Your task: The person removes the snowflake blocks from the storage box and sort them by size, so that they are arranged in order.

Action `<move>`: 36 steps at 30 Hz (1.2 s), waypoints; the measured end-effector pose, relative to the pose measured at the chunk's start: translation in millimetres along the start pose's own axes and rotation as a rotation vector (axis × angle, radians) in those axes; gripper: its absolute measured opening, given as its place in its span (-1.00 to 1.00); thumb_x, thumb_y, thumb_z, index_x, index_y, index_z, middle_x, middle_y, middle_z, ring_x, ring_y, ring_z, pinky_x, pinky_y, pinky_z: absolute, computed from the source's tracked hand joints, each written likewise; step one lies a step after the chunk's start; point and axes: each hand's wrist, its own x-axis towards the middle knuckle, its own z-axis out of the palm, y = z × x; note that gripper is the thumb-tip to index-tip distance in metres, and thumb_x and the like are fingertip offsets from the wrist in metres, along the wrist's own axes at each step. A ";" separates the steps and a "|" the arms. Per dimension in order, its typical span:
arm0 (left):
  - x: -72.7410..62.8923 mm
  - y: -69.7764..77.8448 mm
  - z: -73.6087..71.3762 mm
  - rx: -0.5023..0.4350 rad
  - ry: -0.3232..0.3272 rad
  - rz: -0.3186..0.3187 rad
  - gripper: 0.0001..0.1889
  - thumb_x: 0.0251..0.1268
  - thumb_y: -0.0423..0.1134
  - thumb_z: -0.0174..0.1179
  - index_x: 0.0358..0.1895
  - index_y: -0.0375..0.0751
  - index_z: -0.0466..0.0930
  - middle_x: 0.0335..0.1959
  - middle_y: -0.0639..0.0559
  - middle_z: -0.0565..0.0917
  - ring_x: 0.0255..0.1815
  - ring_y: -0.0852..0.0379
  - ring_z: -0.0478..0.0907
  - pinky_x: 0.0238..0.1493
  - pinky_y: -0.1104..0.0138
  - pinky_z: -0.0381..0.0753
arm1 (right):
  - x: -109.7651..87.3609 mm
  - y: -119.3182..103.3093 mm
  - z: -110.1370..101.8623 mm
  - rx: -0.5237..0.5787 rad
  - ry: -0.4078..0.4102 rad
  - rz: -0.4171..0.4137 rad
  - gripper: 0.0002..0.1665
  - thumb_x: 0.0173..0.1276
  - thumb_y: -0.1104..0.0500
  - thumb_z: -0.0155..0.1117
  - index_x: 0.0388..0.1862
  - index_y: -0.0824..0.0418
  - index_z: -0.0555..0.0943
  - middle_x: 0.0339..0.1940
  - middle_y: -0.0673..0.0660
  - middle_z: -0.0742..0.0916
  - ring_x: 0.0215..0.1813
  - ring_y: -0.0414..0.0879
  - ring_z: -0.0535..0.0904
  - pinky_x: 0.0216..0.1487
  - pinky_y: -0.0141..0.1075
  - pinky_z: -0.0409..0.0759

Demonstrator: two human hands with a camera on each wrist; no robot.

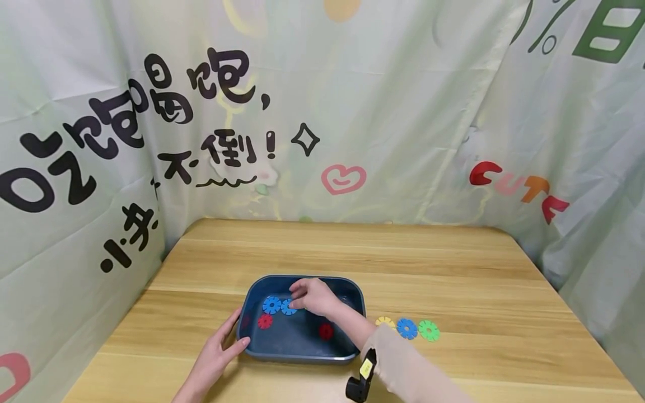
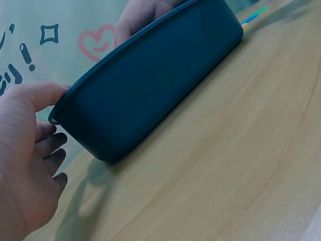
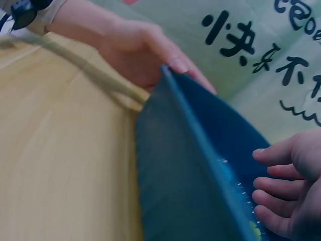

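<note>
A dark blue rectangular bin [image 1: 302, 354] stands on the wooden table. My left hand [image 1: 215, 350] grips its near left corner, thumb at the rim and fingers along the outer left side. Over the inside of the bin hovers my right hand [image 1: 316, 296], its fingers loosely bent with nothing seen between them in the right wrist view. Just left of its fingertips lie two blue notched snowflake discs, one at the left [image 1: 271, 305] and one [image 1: 289, 307] beside the fingers. Red discs lie at the left [image 1: 265, 321] and right [image 1: 326, 331] of the bin floor.
Right of the bin, a yellow disc [image 1: 385, 322], a blue disc [image 1: 407, 329] and a green disc [image 1: 429, 330] lie in a row on the table [image 1: 484, 280]. Printed curtains [image 1: 393, 140] hang behind and at both sides.
</note>
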 end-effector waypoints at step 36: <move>-1.7 -6.8 -4.0 0.011 0.007 0.069 -0.30 0.24 -0.15 0.19 0.40 -0.25 0.13 0.39 -0.27 0.16 0.41 -0.28 -0.05 0.29 -0.23 -0.09 | 5.3 -13.8 25.4 -0.161 -0.016 -0.081 -0.57 0.09 0.27 0.40 -0.03 0.33 0.59 -0.14 0.17 0.70 -0.03 0.06 0.57 -0.06 -0.19 0.54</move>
